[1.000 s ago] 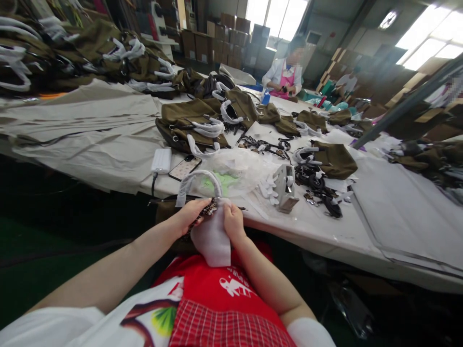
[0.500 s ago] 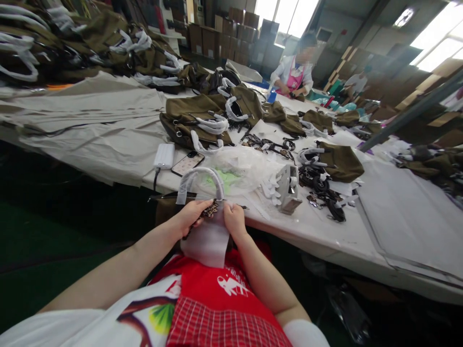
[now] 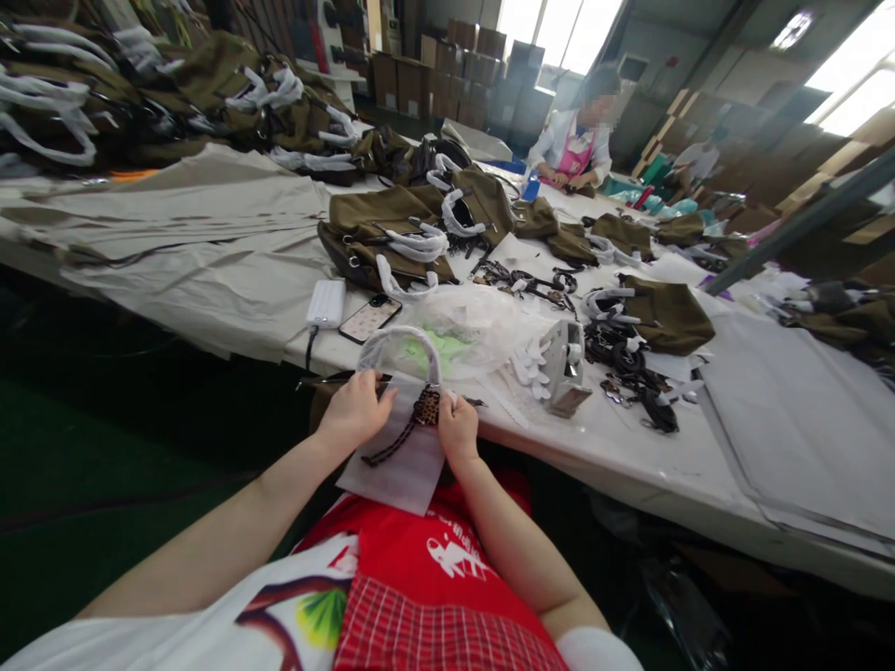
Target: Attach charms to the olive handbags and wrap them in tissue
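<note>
An olive handbag [image 3: 323, 396] stands upright in front of me at the table edge, its arched handle [image 3: 402, 335] wrapped in white film. A translucent white sheet [image 3: 398, 480] covers its near side. Against the sheet hangs a leopard-print charm [image 3: 426, 407] with a dark cord trailing down to the left. My right hand [image 3: 459, 431] is closed on the bag's top edge by the handle's right foot, touching the charm's side. My left hand [image 3: 356, 410] curls over the top edge near the handle's left foot, thumb apart; its fingertips are partly hidden.
A phone [image 3: 370, 318] and a white power bank [image 3: 326, 304] lie beyond the bag. Further right are a clear plastic bag [image 3: 475, 321], a grey metal holder [image 3: 566, 368] and dark straps [image 3: 622, 349]. Olive handbags [image 3: 388, 224] crowd the table. A co-worker [image 3: 573, 149] works across it.
My left hand has let go of the charm and moved up and left to the bag's top edge. The charm and its cord now hang in full view beside my right hand.
</note>
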Tool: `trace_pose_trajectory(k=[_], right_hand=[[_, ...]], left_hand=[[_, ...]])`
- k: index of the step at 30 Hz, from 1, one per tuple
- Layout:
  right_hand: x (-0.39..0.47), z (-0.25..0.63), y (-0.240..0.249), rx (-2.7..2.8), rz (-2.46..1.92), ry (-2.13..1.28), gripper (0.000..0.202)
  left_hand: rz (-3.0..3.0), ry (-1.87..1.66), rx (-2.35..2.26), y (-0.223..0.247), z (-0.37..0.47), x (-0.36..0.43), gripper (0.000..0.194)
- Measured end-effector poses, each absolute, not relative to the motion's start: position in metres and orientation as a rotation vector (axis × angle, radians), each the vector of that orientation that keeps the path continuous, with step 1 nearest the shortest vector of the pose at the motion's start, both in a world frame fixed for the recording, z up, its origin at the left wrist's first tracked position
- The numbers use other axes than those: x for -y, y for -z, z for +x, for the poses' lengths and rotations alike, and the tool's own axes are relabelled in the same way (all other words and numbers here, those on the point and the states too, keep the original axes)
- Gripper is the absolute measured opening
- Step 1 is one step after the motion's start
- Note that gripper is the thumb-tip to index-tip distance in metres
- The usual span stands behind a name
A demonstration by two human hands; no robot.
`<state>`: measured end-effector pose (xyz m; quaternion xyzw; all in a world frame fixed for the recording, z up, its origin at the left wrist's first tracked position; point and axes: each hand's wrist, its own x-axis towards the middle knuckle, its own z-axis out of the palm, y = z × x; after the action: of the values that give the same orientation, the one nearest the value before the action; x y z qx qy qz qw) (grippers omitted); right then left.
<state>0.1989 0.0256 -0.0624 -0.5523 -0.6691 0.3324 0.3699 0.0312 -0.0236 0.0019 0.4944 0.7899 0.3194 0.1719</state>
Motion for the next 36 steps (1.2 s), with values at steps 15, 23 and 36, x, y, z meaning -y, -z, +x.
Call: trace_pose_trajectory(k=[15,23,36], right_hand=[[-0.024,0.202,0.062,1.532,-1.259,-1.126,0.029],[-0.022,0.198,0.064,1.635,-1.314,-0.989,0.029],[-0.026,0.198,0.062,1.656,-1.415,-0.939,0.03]], left_hand=[[1.131,-0.812,-1.681,0.005,0.035,-0.004,0.046],[1.324,-0.768,-1.715,0.022,0.033,-0.014,0.029],[1.113,-0.884,-1.527,0.019,0.031,-0.009,0.039]])
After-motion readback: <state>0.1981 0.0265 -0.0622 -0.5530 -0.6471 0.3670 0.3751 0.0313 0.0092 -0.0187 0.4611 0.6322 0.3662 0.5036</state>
